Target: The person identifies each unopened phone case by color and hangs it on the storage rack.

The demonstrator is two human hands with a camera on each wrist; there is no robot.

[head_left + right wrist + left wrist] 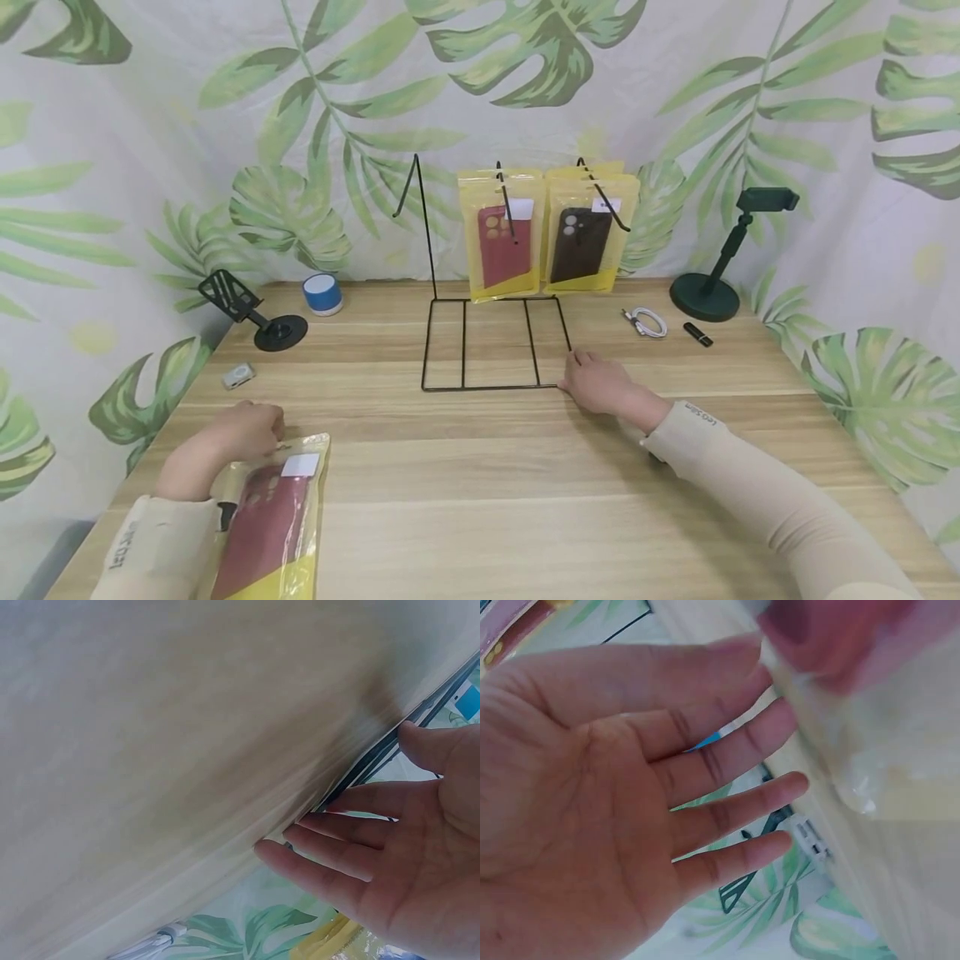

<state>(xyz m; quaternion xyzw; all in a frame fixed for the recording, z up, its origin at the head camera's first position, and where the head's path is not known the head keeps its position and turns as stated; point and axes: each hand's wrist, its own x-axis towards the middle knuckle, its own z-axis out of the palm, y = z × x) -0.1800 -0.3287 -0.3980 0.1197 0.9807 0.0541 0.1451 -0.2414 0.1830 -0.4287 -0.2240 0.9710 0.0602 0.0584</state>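
My left hand pinches the top edge of a clear and yellow pouch with a dark red phone case inside, at the table's left front. In the left wrist view, thumb and index finger meet at the pouch's edge while the other fingers stretch out. My right hand holds the front right corner of a black wire display rack, thumb by the front bar and fingers by the side bar. On the rack's middle hook hangs a packaged red phone case; packaged black phone cases hang on the right hook. Its left hook is bare.
At the left stand a black folding phone stand, a blue and white speaker and a small silver player. At the right are a white cable, a black USB stick and a dark green phone holder.
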